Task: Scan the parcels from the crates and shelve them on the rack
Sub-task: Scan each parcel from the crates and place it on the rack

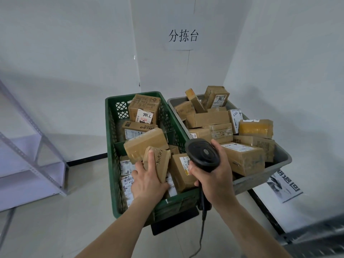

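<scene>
A green lattice crate (111, 146) and a grey tub (279, 170) stand side by side, both full of brown cardboard parcels. My left hand (147, 177) grips a small brown parcel (161, 162) in the green crate, fingers laid over its top. Just to its right, my right hand (214, 172) holds a black barcode scanner (202, 153) by the handle. The scanner's head is above the near end of the green crate, and its cable hangs down toward the floor.
A grey metal rack (37, 146) stands at the left against the wall. A paper sign (183, 36) hangs on the wall above the crates. A printed sheet (286, 185) lies at the right below the tub. Pale tiled floor lies in front.
</scene>
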`<state>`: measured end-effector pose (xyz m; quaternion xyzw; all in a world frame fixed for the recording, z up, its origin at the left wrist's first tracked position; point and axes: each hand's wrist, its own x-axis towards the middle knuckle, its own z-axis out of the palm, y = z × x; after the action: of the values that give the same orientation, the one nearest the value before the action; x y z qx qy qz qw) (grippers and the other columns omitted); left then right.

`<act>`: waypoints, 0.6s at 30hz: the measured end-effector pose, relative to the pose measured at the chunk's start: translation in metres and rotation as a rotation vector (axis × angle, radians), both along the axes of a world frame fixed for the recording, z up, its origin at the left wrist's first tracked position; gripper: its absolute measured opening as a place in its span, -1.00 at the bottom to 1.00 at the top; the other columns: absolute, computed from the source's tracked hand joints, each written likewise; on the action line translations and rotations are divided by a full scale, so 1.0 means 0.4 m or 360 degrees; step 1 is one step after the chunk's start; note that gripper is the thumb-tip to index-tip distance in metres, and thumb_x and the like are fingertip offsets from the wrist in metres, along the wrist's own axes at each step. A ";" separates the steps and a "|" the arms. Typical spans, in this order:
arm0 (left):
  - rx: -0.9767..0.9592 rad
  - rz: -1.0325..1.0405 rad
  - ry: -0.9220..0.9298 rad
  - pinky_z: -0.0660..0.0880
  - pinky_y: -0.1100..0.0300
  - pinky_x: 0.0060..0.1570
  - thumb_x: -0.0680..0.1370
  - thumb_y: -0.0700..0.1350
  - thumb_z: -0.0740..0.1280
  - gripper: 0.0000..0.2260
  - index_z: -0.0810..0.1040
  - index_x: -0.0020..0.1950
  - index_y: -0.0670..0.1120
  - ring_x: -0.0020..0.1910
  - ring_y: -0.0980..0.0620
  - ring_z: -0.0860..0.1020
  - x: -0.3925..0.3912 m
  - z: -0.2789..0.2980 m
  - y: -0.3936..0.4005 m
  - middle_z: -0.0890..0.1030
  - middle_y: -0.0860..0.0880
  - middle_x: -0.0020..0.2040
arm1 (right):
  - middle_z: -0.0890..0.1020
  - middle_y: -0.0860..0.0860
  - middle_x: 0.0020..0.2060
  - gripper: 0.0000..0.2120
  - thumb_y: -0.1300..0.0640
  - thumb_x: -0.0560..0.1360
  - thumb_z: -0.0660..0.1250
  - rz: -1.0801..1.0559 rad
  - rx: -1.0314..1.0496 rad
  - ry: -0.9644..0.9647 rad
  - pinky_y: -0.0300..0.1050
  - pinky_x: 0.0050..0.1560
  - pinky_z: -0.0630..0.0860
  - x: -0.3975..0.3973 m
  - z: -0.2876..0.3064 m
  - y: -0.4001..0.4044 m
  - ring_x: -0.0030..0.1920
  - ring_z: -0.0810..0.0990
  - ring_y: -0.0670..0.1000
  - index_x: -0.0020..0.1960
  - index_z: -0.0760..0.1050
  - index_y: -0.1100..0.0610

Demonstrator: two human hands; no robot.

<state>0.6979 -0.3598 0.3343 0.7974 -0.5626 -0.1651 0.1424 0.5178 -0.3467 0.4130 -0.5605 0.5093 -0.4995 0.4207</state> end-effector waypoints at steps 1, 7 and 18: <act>-0.0007 0.0004 0.0011 0.54 -0.12 0.07 0.35 0.23 0.54 0.19 -0.40 0.54 0.25 0.32 -0.22 0.34 0.007 0.000 0.005 0.14 -0.14 0.40 | 0.63 0.01 0.16 -0.15 0.26 0.42 0.56 -0.0003 -0.0003 0.0001 0.21 0.09 0.66 0.001 0.002 0.000 0.12 0.67 0.14 0.56 0.19 -0.03; 0.0041 0.0017 0.0037 0.56 -0.14 0.07 0.29 0.18 0.59 0.30 -0.50 0.50 0.26 0.28 -0.23 0.39 0.026 0.001 0.039 0.20 -0.13 0.33 | 0.63 -0.01 0.16 -0.17 0.08 0.31 0.52 -0.0013 -0.0019 0.0011 0.26 0.11 0.64 0.011 0.017 0.001 0.12 0.67 0.16 0.47 0.20 -0.17; -0.0397 -0.0009 0.0815 0.55 -0.15 0.24 0.30 0.05 0.65 0.08 -0.02 0.59 0.23 0.32 -0.03 0.46 0.099 0.077 0.023 0.33 0.01 0.44 | 0.64 -0.07 0.14 -0.16 0.35 0.44 0.53 0.0014 0.0010 -0.0127 0.01 -0.06 0.68 -0.006 0.023 0.026 0.08 0.69 0.12 0.55 0.22 -0.07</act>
<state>0.7373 -0.3507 0.3653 0.7044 -0.5266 -0.2911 0.3764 0.5156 -0.3363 0.4222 -0.5410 0.4911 -0.5180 0.4447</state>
